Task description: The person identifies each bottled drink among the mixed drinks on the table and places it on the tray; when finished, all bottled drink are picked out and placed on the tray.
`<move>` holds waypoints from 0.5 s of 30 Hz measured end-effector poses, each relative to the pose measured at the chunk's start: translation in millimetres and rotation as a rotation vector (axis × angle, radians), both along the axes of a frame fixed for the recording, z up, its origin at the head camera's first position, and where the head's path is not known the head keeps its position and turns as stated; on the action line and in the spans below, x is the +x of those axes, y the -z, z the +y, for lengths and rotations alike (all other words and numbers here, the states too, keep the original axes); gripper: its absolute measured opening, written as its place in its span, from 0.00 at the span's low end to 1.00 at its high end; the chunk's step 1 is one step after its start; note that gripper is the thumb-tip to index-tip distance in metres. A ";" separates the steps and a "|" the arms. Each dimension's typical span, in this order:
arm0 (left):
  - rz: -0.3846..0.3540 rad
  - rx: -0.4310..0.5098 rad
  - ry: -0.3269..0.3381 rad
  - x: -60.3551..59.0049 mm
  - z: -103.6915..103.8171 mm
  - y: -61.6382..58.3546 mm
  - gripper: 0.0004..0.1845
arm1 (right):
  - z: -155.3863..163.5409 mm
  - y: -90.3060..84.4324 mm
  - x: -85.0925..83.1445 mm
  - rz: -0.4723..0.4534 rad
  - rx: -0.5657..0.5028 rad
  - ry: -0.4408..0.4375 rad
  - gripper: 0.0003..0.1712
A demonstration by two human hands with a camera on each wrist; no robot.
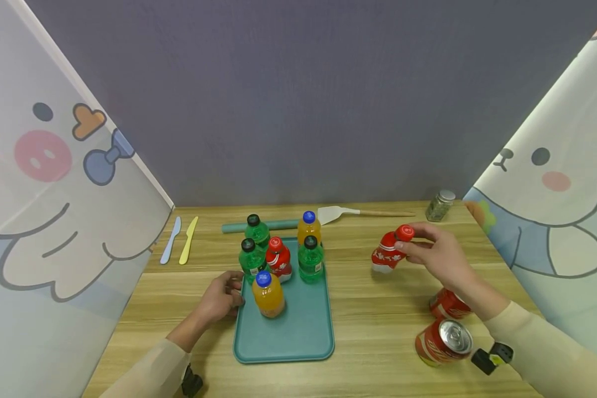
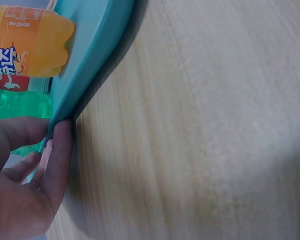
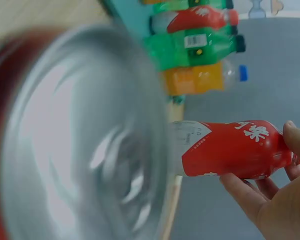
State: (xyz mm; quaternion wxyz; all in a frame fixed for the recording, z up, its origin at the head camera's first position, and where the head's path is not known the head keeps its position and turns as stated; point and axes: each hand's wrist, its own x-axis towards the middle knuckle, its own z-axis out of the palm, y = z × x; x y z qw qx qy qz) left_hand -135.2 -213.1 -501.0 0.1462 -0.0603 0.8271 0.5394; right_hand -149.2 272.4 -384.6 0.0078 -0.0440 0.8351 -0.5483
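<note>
Tray (image 1: 298,331) teal; held bottle (image 1: 389,252) red, white-patterned label, red cap; three bottles green, black caps; two orange, blue caps.

We see a matt wood-grain worktop (image 1: 378,309), a smooth teal plastic tray (image 1: 298,337), glossy plastic bottles (image 1: 388,251) and a shiny metal-topped can (image 1: 444,342).

Both arms wear long, close-fitting sleeves in pale cream. The left sleeve (image 1: 149,370) ends at the wrist; the right sleeve (image 1: 537,348) likewise. Both hands are bare: left hand (image 1: 222,298), right hand (image 1: 440,254). A small black device (image 1: 191,382) sits under the left wrist. A black device with a yellow marking (image 1: 492,356) sits under the right wrist.
</note>
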 end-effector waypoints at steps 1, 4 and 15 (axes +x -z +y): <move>0.001 0.002 0.000 0.0 0.1 -0.3 0.35 | -2.1 -3.4 1.6 0.003 0.005 -0.003 0.30; -0.001 -0.003 -0.003 -0.2 0.2 -0.6 0.34 | -10.3 -14.0 6.3 0.003 0.013 -0.024 0.29; 0.004 -0.004 -0.001 -0.3 1.2 -0.6 0.34 | -51.5 -31.7 18.1 0.037 0.038 -0.184 0.22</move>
